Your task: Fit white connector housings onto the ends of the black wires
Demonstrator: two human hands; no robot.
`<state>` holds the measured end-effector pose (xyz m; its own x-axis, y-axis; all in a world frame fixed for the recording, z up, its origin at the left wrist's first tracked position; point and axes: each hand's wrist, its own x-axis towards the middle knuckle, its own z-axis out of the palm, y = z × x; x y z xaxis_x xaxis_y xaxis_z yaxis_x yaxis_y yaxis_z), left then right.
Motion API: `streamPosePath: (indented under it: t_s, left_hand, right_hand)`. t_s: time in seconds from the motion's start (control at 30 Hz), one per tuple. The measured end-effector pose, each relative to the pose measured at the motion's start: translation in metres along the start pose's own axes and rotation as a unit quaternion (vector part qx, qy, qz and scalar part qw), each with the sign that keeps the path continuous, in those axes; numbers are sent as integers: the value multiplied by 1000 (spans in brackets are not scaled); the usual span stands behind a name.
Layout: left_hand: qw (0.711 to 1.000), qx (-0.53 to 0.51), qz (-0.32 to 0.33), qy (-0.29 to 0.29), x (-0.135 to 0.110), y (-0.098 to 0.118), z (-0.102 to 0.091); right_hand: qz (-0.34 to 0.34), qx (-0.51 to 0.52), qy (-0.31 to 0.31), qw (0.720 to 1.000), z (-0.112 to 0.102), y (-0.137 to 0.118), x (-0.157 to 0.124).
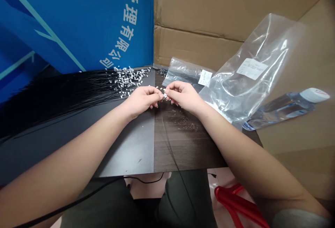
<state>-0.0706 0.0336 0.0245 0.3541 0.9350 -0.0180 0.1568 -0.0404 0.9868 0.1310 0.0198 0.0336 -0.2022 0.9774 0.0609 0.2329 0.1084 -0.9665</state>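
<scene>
Left hand (pixel 142 100), right hand (pixel 183 97), pinched together

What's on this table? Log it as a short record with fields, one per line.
Left hand: pinches a small white connector, fingertips close to the right hand's
Right hand: pinches the same connector
Nearby: bundle of black wires, fanned out, with white connectors heaped at their ends
Surface: dark two-toned tabletop
Rest: clear plastic bags with white labels, water bottle, cardboard, blue printed banner
</scene>
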Motion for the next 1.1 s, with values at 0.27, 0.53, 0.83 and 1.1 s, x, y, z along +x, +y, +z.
streamPosePath:
  t_s: [0.27, 0.53, 0.83, 1.1]
  left_hand:
    - [996, 80, 40, -17, 0, 1, -3]
    - [996, 78, 36, -3, -1, 3, -1]
    - [993, 107, 51, -7, 0, 1, -4]
    - [992, 116, 54, -8, -1, 2, -3]
  right_hand:
    - [-40, -35, -33, 998, -2, 6, 2]
    - [-36, -29, -37, 998, -5, 5, 1]
    - [-43, -42, -51, 997, -5, 9, 4]
    - [-36, -35, -51, 997, -6, 9, 4]
